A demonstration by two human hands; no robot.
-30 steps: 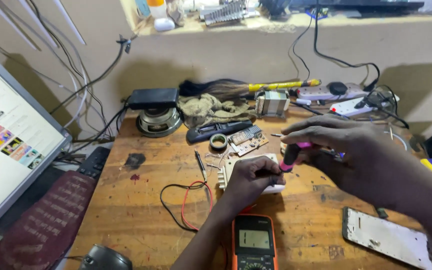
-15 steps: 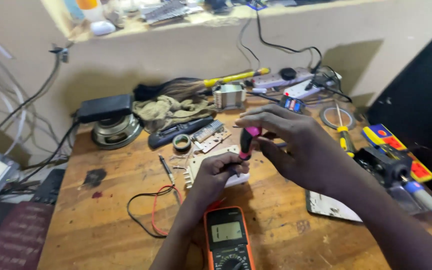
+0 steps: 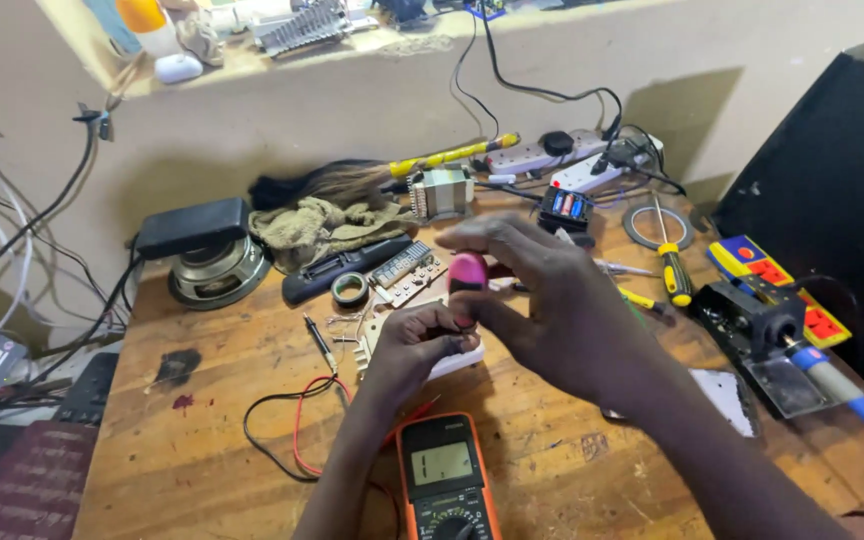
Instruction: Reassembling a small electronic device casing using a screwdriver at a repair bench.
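Near the middle of the wooden table [image 3: 202, 440], the right hand [image 3: 552, 305] pinched a pink-handled tool [image 3: 467, 275] between thumb and fingers, its handle upright and its tip pointing down into the left hand [image 3: 417, 345]. The left hand was closed over a small white part [image 3: 457, 360], pressing it against the tabletop; only one pale edge of that part showed under the fingers, so its shape could not be told. Just behind the hands lay a bare circuit board [image 3: 407, 272], with a roll of tape [image 3: 349, 289] and a dark remote control [image 3: 337, 270] beside it. At the table's near edge sat an orange meter [image 3: 444, 480], its red and black leads [image 3: 287, 430] looping toward the left edge. Toward the back left corner stood a round speaker [image 3: 214, 272] with a black box on it, next to a crumpled rag [image 3: 317, 228]. Against the back edge were a small transformer [image 3: 442, 192] and a white power strip [image 3: 542, 155]. Toward the right edge lay a yellow-handled screwdriver [image 3: 674, 275] and a blue-handled soldering iron [image 3: 847, 395].
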